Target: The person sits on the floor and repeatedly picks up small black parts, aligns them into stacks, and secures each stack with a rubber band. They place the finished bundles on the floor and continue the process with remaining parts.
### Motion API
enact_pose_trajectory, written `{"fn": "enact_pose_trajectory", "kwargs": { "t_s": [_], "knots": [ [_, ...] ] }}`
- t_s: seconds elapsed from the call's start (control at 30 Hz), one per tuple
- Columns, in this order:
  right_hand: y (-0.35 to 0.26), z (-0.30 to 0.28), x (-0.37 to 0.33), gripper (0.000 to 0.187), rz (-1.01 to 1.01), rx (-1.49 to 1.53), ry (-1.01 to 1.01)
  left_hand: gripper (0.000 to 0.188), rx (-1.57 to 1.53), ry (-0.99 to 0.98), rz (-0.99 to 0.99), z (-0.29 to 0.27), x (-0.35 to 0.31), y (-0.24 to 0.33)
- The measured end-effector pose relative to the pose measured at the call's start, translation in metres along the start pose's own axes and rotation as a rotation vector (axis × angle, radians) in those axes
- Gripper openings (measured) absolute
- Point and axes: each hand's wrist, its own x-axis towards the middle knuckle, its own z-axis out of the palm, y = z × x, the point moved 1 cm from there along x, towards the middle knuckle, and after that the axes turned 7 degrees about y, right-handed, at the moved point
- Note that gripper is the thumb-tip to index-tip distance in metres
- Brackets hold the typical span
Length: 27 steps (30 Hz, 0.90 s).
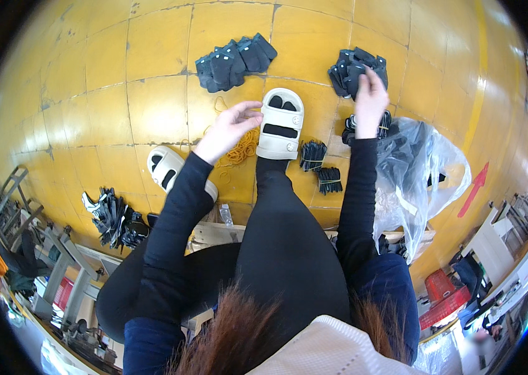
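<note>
My right hand (373, 103) reaches to the right-hand pile of dark flat pieces (340, 72), its fingers closed on a dark flat piece (353, 76) at the pile's near edge. These pieces look like small pouches with little white marks. My left hand (231, 130) hovers beside my cream sandal (280, 134), thumb and fingers slightly apart, with nothing visible between them. Just under it on the floor lies a heap of yellow rubber bands (242, 149). Farther ahead, a second row of dark flat pieces (233, 64) is spread out overlapping.
Banded black bundles (313, 155) lie right of my foot. A clear plastic bag (420, 169) with dark contents stands beside my right forearm. Black strips (111, 215) are heaped at left. A red basket (442, 294) and metal frames (70, 269) border the area.
</note>
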Motion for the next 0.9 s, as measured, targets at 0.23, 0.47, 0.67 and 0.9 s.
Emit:
{"fn": "enact_pose_trajectory", "kwargs": {
  "t_s": [0.23,0.47,0.67,0.9],
  "knots": [
    [0.043,-0.041,0.029,0.029,-0.269,-0.337,0.041,0.033,1.114,0.142,0.603,-0.065,-0.024,0.068],
    [-0.013,-0.061,-0.031,0.028,-0.042,0.056,-0.282,0.039,1.440,-0.254,0.104,-0.150,-0.112,0.082],
    [-0.035,-0.055,-0.059,0.028,-0.218,-0.017,-0.527,0.033,0.571,0.498,0.295,-0.228,-0.236,-0.044],
    [-0.061,-0.006,-0.068,0.040,0.151,0.190,-0.906,0.041,0.284,0.603,-0.557,-0.226,-0.406,-0.324]
  ]
}}
